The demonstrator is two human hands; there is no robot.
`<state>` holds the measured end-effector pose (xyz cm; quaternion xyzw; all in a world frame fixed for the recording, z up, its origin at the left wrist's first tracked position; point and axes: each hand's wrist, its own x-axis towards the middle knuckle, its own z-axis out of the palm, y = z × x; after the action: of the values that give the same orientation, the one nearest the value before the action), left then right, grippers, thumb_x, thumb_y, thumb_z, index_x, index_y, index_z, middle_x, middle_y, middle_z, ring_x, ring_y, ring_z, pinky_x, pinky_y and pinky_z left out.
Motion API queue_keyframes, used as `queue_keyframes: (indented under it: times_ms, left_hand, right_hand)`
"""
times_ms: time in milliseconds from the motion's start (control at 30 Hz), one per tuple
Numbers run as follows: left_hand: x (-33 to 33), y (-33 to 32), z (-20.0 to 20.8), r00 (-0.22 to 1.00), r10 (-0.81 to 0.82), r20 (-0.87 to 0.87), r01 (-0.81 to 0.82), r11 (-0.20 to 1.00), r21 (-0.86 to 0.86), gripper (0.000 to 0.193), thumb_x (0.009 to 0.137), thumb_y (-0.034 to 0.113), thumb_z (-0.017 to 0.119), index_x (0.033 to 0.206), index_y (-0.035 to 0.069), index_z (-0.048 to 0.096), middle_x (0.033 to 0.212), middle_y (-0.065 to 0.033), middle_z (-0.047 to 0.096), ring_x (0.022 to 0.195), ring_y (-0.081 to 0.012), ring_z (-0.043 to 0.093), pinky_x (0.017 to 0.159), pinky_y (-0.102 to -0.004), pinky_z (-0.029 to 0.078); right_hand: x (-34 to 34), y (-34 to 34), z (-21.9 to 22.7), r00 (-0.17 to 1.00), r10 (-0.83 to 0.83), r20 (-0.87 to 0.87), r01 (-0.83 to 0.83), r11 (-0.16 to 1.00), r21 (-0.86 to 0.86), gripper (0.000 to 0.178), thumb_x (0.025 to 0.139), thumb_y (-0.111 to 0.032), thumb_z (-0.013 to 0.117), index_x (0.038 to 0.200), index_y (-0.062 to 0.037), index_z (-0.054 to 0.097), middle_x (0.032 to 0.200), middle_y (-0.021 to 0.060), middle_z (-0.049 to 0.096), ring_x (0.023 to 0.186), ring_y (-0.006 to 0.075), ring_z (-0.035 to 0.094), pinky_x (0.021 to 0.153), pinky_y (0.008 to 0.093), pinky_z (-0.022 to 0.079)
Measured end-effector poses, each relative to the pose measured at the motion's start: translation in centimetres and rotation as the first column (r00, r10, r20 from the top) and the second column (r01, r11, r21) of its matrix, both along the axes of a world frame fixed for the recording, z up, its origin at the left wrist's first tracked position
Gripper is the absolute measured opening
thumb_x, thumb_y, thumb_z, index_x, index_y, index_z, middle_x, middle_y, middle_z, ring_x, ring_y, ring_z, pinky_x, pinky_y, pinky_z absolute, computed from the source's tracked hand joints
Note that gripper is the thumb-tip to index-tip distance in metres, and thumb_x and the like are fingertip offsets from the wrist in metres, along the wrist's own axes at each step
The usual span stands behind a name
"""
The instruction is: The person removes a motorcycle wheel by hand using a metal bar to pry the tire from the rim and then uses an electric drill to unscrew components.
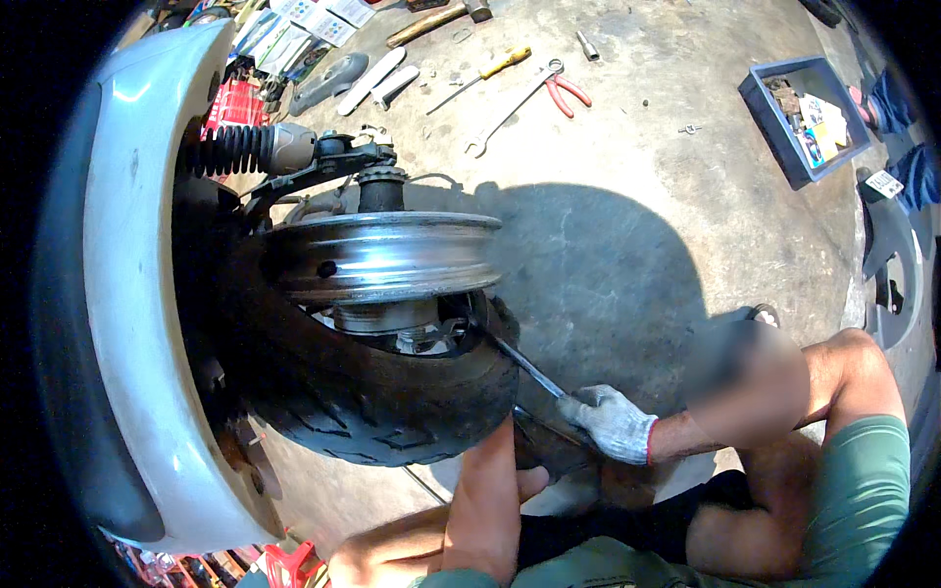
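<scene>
From where I stand, the scooter's white body takes up the whole left side, with the wheel projecting from it sideways, clear of the concrete floor, which seems to leave it open to both arms. The black tyre hangs on the person's side of the shiny rim, whose band is bare, and the hub shows through the tyre's opening. The left forearm runs up to the tyre's underside, where the left hand is hidden; I'd guess it steadies the rubber, but I cannot tell how its fingers are set. A grey crate of small bits sits well apart at the far right. Beyond the wheel lie a wrench, a hammer, a yellow-handled screwdriver, red-handled pliers and a small socket, probably put there within sight yet off the kneeling space. The gloved right hand is clamped on the near end of a metal lever, likely for the longest pull, while the far end enters at the tyre's edge beside the rim, its tip hidden.
</scene>
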<state>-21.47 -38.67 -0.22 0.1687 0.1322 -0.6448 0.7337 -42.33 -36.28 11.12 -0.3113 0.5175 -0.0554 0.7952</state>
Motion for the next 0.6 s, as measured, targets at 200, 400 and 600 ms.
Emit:
queue_keyframes:
  times_ms: [200, 400, 600]
  left_hand:
    - [-1.3, -1.1, -0.6, 0.997, 0.002, -0.075, -0.003, 1.000, -0.013, 0.033, 0.094, 0.022, 0.050, 0.123, 0.009, 0.057, 0.126, -0.0115, 0.058, 0.120, -0.0273, 0.050, 0.107, -0.0456, 0.034]
    - [-6.0, -1.9, 3.7, 0.971, -0.037, -0.234, 0.039, 0.999, 0.003, 0.037, 0.091, 0.027, 0.050, 0.121, 0.008, 0.060, 0.126, -0.0114, 0.059, 0.118, -0.0291, 0.052, 0.105, -0.0493, 0.037]
    - [-8.2, -2.9, 3.0, 0.986, -0.099, -0.134, 0.105, 0.993, 0.046, 0.039, 0.093, 0.028, 0.048, 0.126, 0.009, 0.055, 0.131, -0.0109, 0.055, 0.122, -0.0296, 0.049, 0.108, -0.0498, 0.032]
  right_hand:
    - [-3.3, -3.6, -0.1, 0.973, 0.195, -0.124, -0.215, 0.961, -0.172, 0.047, 0.090, -0.042, 0.053, 0.091, 0.0037, 0.065, 0.077, 0.0236, 0.064, 0.072, 0.0281, 0.062, 0.071, 0.0409, 0.047]
    - [-10.5, -12.3, 6.2, 0.893, 0.406, -0.192, -0.449, 0.823, -0.349, 0.034, 0.088, -0.031, 0.055, 0.091, 0.0004, 0.067, 0.076, 0.0189, 0.065, 0.071, 0.0242, 0.062, 0.069, 0.0393, 0.048]
    - [-13.2, -13.7, 6.6, 0.858, 0.435, -0.275, -0.499, 0.573, -0.650, 0.036, 0.090, -0.031, 0.050, 0.098, 0.0004, 0.066, 0.083, 0.0198, 0.065, 0.077, 0.0287, 0.063, 0.073, 0.0402, 0.049]
